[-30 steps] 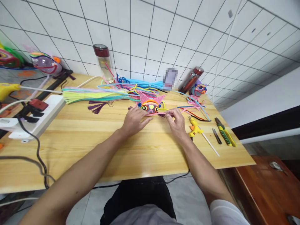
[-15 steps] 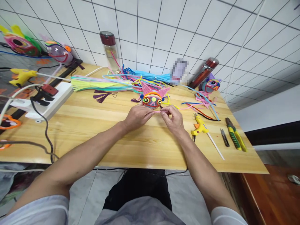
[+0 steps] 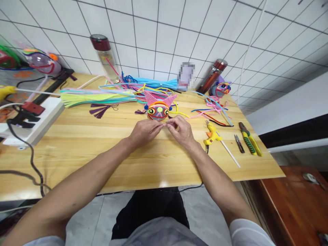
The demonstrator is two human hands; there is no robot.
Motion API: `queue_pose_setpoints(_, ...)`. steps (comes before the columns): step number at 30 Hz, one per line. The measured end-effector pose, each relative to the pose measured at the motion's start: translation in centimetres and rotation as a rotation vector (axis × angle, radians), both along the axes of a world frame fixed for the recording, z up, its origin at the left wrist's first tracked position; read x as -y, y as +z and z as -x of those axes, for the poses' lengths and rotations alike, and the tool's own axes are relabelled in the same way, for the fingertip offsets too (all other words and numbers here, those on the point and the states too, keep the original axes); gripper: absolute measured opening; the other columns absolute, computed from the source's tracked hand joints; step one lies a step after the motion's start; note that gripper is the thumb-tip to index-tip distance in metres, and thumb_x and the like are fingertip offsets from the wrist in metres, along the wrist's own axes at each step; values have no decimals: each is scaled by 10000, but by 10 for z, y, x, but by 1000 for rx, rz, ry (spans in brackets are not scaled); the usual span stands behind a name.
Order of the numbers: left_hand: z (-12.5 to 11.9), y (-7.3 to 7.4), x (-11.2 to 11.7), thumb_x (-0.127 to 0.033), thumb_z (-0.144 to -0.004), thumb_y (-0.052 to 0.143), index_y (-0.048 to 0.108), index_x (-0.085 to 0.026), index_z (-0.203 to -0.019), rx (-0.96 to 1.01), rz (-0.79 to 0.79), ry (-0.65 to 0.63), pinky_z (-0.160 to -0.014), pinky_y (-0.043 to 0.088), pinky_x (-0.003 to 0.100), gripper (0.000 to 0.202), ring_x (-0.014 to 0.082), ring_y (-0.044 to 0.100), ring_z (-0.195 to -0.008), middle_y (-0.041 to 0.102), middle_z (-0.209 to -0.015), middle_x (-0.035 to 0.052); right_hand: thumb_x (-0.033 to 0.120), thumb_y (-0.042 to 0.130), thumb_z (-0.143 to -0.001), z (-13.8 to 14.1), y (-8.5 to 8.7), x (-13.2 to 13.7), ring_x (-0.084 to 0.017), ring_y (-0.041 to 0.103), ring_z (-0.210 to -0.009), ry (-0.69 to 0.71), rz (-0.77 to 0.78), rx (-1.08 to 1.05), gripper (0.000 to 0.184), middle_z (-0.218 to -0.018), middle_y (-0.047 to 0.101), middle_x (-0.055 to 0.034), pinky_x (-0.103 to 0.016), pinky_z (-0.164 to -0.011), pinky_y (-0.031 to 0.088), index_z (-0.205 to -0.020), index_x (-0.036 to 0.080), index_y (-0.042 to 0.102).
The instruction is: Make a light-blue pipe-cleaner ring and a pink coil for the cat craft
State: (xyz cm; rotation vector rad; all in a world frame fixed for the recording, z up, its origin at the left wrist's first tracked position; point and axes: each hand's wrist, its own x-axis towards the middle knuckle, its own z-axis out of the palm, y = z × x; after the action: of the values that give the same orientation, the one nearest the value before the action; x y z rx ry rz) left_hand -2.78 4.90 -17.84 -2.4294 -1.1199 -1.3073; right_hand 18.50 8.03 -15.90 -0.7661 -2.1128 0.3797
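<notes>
Between my fingertips runs a short bit of pink pipe cleaner (image 3: 164, 124), mostly hidden by the fingers. My left hand (image 3: 144, 133) pinches it from one side, and my right hand (image 3: 181, 130) pinches it from the other. Just beyond them stands a round cat-faced figure (image 3: 158, 111) with pink pointed ears, yellow-ringed eyes and blue balls at its sides. Behind the figure lie a heap of pink, blue and yellow pipe cleaners (image 3: 128, 88) and a pale green bundle (image 3: 94, 97). Purple tassels (image 3: 101, 110) rest left of the figure.
On the right lie a yellow glue gun (image 3: 213, 134), small snips (image 3: 239, 144) and green-yellow pliers (image 3: 250, 140). A glass bottle (image 3: 106, 59) and a red flask (image 3: 212, 76) stand near the tiled wall. A power strip (image 3: 38, 123) with black cables occupies the left side.
My fingertips have come closer together, and less of the pink pipe cleaner shows between them. The view has turned somewhat to the right; the table items look otherwise unmoved.
</notes>
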Motion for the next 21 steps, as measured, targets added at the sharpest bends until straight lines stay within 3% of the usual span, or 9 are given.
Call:
queue_pose_setpoints(7, -1, 0, 0, -250, -1028, 563, 742, -162, -970, -5, -19, 9, -707, 523, 229, 208, 141, 727, -722, 788, -849, 54, 236, 601, -987, 0, 1, 1, -164, 578, -736, 9, -42, -15, 97, -796, 623, -24, -299, -664, 466, -915, 215, 663)
queue_pose_setpoints(11, 0, 0, -1, -229, -1039, 522, 720, -162, -938, -14, 60, -37, -701, 522, 226, 233, 135, 713, -710, 771, -833, 53, 213, 597, -980, 0, 2, 0, -158, 569, -730, 21, -81, 3, 89, -796, 622, -17, -301, -682, 454, -904, 214, 644)
queue_pose_setpoints(17, 0, -5, -6, -243, -1072, 479, 706, -157, -912, -54, 86, -55, -731, 550, 230, 292, 140, 741, -756, 788, -894, 68, 195, 570, -985, -4, 3, -2, -167, 585, -751, 48, -131, 37, 98, -810, 623, -25, -307, -691, 458, -915, 218, 634)
queue_pose_setpoints(21, 1, -7, -7, -250, -1080, 485, 729, -147, -992, -34, 115, -84, -801, 578, 227, 279, 143, 770, -851, 806, -972, 70, 189, 557, -994, -5, 6, -1, -176, 601, -772, 48, -116, 53, 115, -827, 643, -35, -309, -701, 464, -935, 219, 651)
